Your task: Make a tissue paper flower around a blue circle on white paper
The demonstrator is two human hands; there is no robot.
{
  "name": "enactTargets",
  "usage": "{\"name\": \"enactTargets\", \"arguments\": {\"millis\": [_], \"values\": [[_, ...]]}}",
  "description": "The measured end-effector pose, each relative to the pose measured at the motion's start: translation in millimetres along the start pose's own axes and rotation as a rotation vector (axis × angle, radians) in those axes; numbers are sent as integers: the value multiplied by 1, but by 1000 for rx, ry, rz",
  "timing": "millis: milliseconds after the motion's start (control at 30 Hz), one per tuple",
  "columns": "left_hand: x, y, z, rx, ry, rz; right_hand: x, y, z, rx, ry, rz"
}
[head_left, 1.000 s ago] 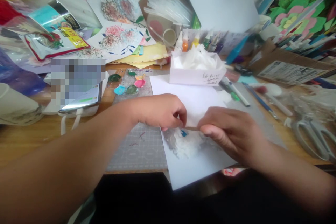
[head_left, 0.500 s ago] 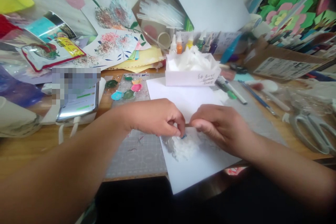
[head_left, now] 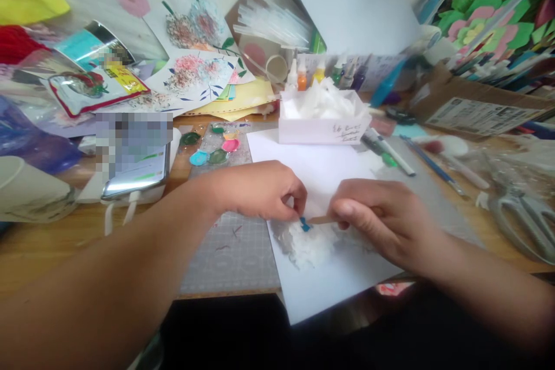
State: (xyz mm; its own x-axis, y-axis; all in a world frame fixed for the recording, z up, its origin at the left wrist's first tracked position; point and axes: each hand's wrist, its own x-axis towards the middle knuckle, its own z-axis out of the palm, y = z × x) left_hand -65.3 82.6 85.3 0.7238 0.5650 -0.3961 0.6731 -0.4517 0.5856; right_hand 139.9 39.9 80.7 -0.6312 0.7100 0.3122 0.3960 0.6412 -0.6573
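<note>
A white sheet of paper lies on a grey cutting mat. A rough white textured patch sits on the sheet, with a small blue spot at its top edge. My left hand rests on the sheet with its fingers pinched together just above the blue spot. My right hand is closed around a thin wooden stick whose tip points at the blue spot.
A white box of tissue stands behind the sheet. A paint palette and a phone lie to the left. Pens, a blue brush and scissors lie to the right. Papers and craft supplies crowd the back.
My hands have drawn slightly apart. The stick's tip and the blue spot now show between them, where my left fingers covered them half a second ago.
</note>
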Motion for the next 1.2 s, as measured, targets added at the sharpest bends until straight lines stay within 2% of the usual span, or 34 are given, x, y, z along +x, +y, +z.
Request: {"name": "enactTargets", "arguments": {"millis": [300,633,900,1067,1200], "values": [[1,-1,0,12,-4,13,1,1,-8,-90,30,1],[-2,0,-2,10,-23,32,-4,9,-12,-32,39,165],[-4,3,-2,-112,-66,139,-4,5,-18,11,55,193],[0,3,2,-89,-26,99,-4,5,-13,51,-39,167],[1,3,4,-80,-12,80,-3,7,-14,22,-27,175]]}}
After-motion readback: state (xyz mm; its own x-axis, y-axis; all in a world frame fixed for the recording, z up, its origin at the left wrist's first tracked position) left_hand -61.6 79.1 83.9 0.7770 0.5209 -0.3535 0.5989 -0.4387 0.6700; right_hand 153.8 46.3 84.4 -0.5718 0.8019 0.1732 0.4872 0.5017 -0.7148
